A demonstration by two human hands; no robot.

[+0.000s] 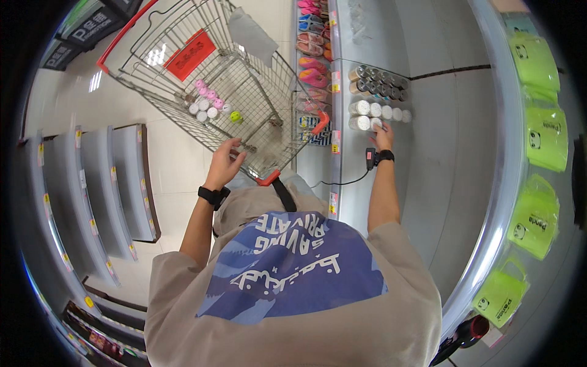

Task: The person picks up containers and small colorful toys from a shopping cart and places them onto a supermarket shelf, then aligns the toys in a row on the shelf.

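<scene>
My right hand (384, 136) reaches over the shelf and touches the last white-topped container (375, 124) in the nearer of two rows of white cylindrical containers (386, 112). Whether its fingers grip the container cannot be told. Beyond them stand rows of dark-lidded cylinders (378, 83). My left hand (226, 160), fingers apart and holding nothing, is at the near side of a wire shopping cart (279, 110). In the cart lie several white containers (202, 116), pink ones (211, 94) and a yellow-green one (235, 116).
Slippers (312, 69) hang between cart and shelf. Green packaged bags (534, 218) line the right shelf edge (486, 229). A cable (344, 184) runs from my right wrist device. Tiered grey shelves (96, 197) stand at left, with dark crates (87, 30) at upper left.
</scene>
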